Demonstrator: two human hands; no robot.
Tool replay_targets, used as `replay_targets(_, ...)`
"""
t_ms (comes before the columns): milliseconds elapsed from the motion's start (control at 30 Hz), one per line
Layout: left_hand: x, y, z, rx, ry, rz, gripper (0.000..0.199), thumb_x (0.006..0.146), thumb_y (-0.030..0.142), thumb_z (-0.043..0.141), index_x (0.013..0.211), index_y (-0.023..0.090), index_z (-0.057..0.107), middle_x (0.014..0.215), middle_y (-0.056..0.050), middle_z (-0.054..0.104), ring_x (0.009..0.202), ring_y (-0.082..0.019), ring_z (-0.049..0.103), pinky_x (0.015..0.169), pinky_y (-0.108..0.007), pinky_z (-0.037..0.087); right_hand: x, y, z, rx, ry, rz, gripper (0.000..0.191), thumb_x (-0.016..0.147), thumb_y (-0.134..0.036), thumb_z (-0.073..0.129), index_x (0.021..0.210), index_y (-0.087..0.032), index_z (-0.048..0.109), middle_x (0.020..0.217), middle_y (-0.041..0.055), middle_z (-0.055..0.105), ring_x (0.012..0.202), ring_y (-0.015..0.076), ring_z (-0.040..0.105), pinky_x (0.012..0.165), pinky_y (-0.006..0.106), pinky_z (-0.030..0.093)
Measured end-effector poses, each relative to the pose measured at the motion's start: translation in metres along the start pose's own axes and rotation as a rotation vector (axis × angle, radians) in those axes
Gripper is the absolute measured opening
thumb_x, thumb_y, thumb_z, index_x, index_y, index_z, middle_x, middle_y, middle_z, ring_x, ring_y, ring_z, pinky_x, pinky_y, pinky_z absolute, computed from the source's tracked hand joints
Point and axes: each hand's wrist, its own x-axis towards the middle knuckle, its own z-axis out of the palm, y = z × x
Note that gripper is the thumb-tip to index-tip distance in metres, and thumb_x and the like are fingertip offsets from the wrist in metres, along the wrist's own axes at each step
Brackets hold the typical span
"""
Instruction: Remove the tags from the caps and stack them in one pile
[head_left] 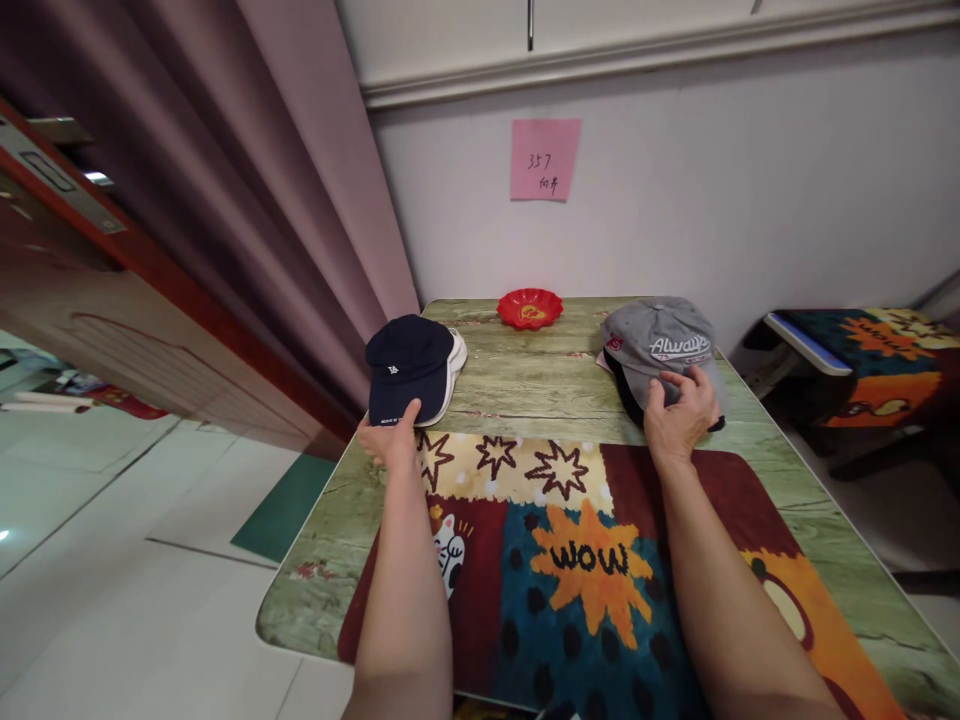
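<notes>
At the left side of the table, my left hand (391, 437) grips the brim of a navy baseball cap (409, 350), thumb on top and fingers partly hidden below. A white cap (456, 358) shows from under the navy one. Over on the right, my right hand (681, 412) is closed at the brim of a grey baseball cap (660, 325) lettered "Always", its thumb and fingertips on the brim. Beneath the grey cap a black cap (630, 398) shows at the edge, along with a bit of something pale pink.
A red scalloped dish (530, 309) stands at the back of the green wood-pattern table (525, 375). A patterned "WOW" mat (570, 600) covers the near part. Behind is a wall with a pink note (545, 160); a curtain (315, 150) hangs left, and a stool-like seat (877, 350) stands right.
</notes>
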Motion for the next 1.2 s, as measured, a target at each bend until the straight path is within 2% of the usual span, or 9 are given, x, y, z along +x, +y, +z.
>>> replay_targets(233, 0.004, -0.010, 0.008, -0.199, 0.011, 0.031, 0.082, 0.051, 0.034, 0.094, 0.116, 0.018, 0.047, 0.127, -0.018, 0.058, 0.119, -0.033, 0.061, 0.105, -0.053, 0.045, 0.000, -0.002, -0.001, 0.001, -0.009, 0.004, 0.030, 0.083, -0.039, 0.054, 0.100, -0.019, 0.068, 0.135, 0.0178, 0.059, 0.130, 0.0327, 0.050, 0.111, 0.058, 0.026)
replay_targets(367, 0.008, -0.012, 0.009, -0.186, -0.026, 0.034, 0.082, 0.053, 0.031, 0.093, 0.120, 0.015, 0.048, 0.125, -0.019, 0.060, 0.118, -0.032, 0.062, 0.102, -0.052, 0.048, -0.001, -0.002, -0.001, 0.005, -0.028, 0.009, 0.027, 0.083, -0.037, 0.054, 0.098, -0.019, 0.068, 0.136, 0.0176, 0.058, 0.130, 0.0333, 0.050, 0.111, 0.060, 0.025)
replay_targets(567, 0.011, -0.014, 0.005, -0.110, -0.147, 0.108, 0.080, 0.054, 0.033, 0.093, 0.120, 0.015, 0.052, 0.123, -0.021, 0.063, 0.126, -0.037, 0.056, 0.104, -0.058, 0.043, -0.001, -0.002, 0.000, 0.015, -0.034, 0.016, 0.028, 0.083, -0.038, 0.055, 0.097, -0.018, 0.068, 0.136, 0.0171, 0.058, 0.130, 0.0324, 0.050, 0.111, 0.058, 0.024)
replay_targets(733, 0.004, -0.005, 0.003, -0.046, -0.045, 0.072, 0.090, 0.045, 0.033, 0.097, 0.121, 0.019, 0.050, 0.135, -0.023, 0.056, 0.133, -0.042, 0.048, 0.110, -0.065, 0.032, -0.001, -0.002, 0.000, 0.007, -0.033, 0.013, 0.028, 0.083, -0.039, 0.055, 0.096, -0.019, 0.069, 0.135, 0.0171, 0.059, 0.129, 0.0323, 0.051, 0.111, 0.059, 0.024)
replay_targets(900, -0.005, 0.007, -0.002, 0.098, -0.049, 0.073, 0.093, 0.050, 0.038, 0.095, 0.127, 0.018, 0.045, 0.142, -0.024, 0.048, 0.137, -0.044, 0.041, 0.109, -0.065, 0.031, -0.001, -0.003, -0.001, -0.006, -0.026, 0.005, 0.028, 0.083, -0.040, 0.054, 0.095, -0.019, 0.069, 0.134, 0.0172, 0.060, 0.129, 0.0321, 0.051, 0.111, 0.058, 0.025)
replay_targets(1033, -0.012, 0.010, -0.006, 0.181, -0.046, 0.176, 0.092, 0.057, 0.041, 0.092, 0.129, 0.016, 0.042, 0.143, -0.023, 0.045, 0.139, -0.043, 0.037, 0.111, -0.061, 0.029, -0.001, -0.003, -0.001, -0.016, -0.032, -0.007, 0.027, 0.084, -0.039, 0.053, 0.094, -0.019, 0.069, 0.135, 0.0167, 0.059, 0.129, 0.0323, 0.051, 0.111, 0.060, 0.024)
replay_targets(1200, -0.019, 0.008, -0.006, 0.263, -0.015, 0.367, 0.097, 0.063, 0.045, 0.087, 0.138, 0.013, 0.035, 0.153, -0.028, 0.035, 0.143, -0.045, 0.030, 0.112, -0.062, 0.024, -0.002, -0.002, 0.000, -0.018, -0.037, -0.002, 0.026, 0.085, -0.038, 0.053, 0.095, -0.020, 0.069, 0.135, 0.0161, 0.058, 0.129, 0.0322, 0.050, 0.111, 0.061, 0.023)
